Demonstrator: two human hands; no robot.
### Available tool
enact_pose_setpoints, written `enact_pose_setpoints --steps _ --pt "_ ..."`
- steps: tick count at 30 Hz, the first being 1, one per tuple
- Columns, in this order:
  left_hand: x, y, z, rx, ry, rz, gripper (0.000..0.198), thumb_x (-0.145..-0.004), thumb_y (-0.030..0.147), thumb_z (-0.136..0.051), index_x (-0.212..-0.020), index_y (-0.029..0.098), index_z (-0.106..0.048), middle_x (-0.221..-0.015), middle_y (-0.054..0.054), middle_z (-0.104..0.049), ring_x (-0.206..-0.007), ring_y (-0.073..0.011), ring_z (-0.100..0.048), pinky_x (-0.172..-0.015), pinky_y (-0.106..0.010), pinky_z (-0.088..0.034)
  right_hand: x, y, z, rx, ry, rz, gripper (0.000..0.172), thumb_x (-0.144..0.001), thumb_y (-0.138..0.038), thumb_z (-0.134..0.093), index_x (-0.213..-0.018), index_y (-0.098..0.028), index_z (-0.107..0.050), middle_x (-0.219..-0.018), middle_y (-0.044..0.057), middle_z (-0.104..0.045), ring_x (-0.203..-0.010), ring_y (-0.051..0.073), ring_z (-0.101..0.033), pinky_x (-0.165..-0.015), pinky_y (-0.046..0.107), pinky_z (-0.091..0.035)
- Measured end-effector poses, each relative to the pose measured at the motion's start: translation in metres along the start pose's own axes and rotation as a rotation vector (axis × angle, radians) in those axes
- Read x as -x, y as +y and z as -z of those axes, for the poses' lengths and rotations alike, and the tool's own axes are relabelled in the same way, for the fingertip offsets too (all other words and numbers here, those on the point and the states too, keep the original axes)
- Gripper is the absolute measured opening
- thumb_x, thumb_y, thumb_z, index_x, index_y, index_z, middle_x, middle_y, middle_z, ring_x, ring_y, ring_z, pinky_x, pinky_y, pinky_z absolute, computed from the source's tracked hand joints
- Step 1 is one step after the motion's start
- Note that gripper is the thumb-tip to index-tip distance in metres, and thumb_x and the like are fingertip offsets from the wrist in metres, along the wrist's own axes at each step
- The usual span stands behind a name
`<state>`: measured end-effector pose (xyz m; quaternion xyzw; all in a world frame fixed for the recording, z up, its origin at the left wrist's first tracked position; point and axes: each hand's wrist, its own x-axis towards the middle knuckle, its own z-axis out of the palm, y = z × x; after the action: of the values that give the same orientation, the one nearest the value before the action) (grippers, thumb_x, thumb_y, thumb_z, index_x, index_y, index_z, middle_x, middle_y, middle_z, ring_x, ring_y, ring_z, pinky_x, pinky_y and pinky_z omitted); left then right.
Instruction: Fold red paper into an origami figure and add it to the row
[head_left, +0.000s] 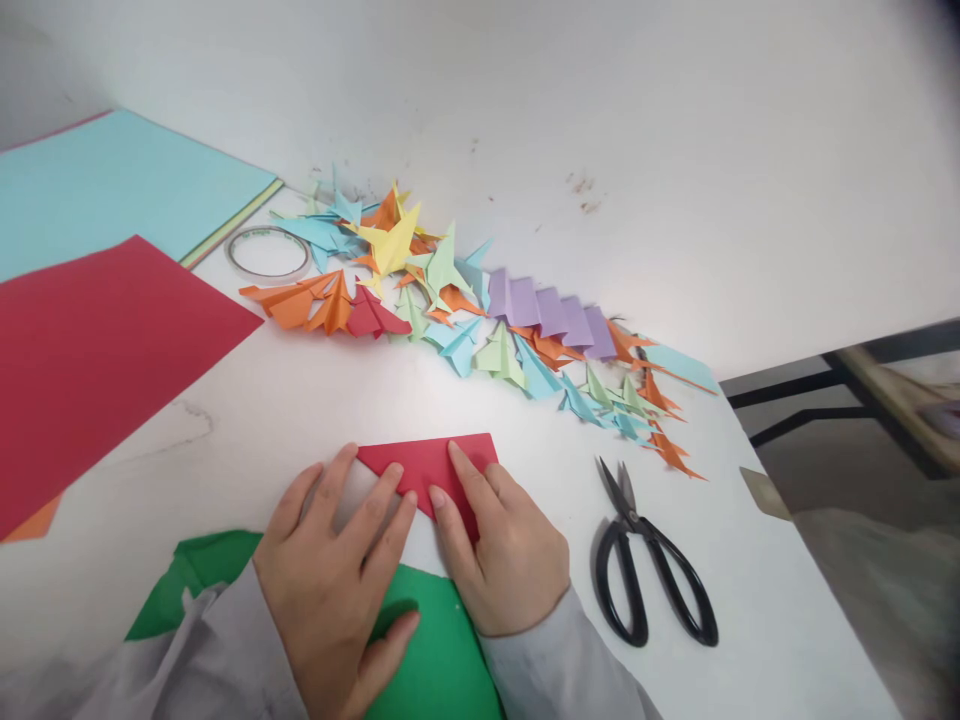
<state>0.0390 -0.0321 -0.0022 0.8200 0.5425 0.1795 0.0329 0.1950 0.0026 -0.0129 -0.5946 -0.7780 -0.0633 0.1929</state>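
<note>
A small red paper (427, 465), folded into a triangle, lies flat on the white table in front of me. My left hand (337, 560) is spread, its fingertips touching the paper's left part and lower edge. On the right part, my right hand (502, 540) presses with index finger and thumb apart, its other fingers curled under. Green paper (435, 630) lies beneath my wrists, partly hidden by them. To the right of my right hand are scissors (634, 525) with black handles, blades slightly parted.
Many folded paper pieces (390, 240) in several colours run along the wall, with a purple pleated strip (551, 310) among them. A tape roll (268, 252) sits at their left. Large red (97, 350) and light blue sheets (142, 180) lie at left. The table edge (795, 540) slants at right.
</note>
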Motion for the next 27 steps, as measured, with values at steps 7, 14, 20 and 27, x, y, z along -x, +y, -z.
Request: enact_pose_setpoints --steps 7,14,20,27 --pt "-0.001 0.001 0.001 -0.011 -0.009 0.001 0.051 -0.073 0.048 -0.05 -0.114 0.02 -0.059 -0.127 -0.006 -0.053 -0.122 -0.0378 -0.035 -0.095 -0.053 -0.03 0.0 0.0 -0.001 0.019 -0.019 -0.003 0.042 -0.086 -0.04 -0.041 -0.116 -0.016 -0.058 -0.081 0.007 -0.063 -0.069 0.016 -0.061 -0.051 0.023 -0.043" --pt "-0.001 -0.005 0.001 -0.044 -0.041 -0.026 0.057 -0.074 0.049 -0.045 -0.121 0.017 -0.053 -0.129 -0.008 -0.051 -0.123 -0.0346 -0.035 -0.098 -0.051 -0.028 -0.003 0.0 0.001 0.011 -0.064 -0.009 0.04 -0.089 -0.038 -0.036 -0.114 -0.017 -0.059 -0.083 0.007 -0.065 -0.072 0.016 -0.062 -0.05 0.022 -0.042" --pt "-0.001 -0.016 -0.005 -0.121 0.031 -0.074 0.063 -0.077 0.046 -0.041 -0.122 0.003 -0.05 -0.13 -0.017 -0.048 -0.12 -0.0292 -0.042 -0.1 -0.043 -0.026 -0.004 0.0 0.002 0.022 -0.096 -0.024 0.038 -0.09 -0.035 -0.034 -0.114 -0.019 -0.059 -0.084 0.006 -0.065 -0.071 0.014 -0.061 -0.047 0.022 -0.039" --pt "-0.005 -0.019 -0.003 -0.186 -0.022 -0.056 0.065 -0.077 0.049 -0.039 -0.123 0.003 -0.049 -0.128 -0.019 -0.049 -0.115 -0.0292 -0.045 -0.098 -0.043 -0.026 -0.007 -0.003 0.003 0.027 -0.161 -0.065 0.038 -0.09 -0.036 -0.033 -0.115 -0.021 -0.058 -0.086 0.005 -0.065 -0.073 0.015 -0.061 -0.051 0.023 -0.04"
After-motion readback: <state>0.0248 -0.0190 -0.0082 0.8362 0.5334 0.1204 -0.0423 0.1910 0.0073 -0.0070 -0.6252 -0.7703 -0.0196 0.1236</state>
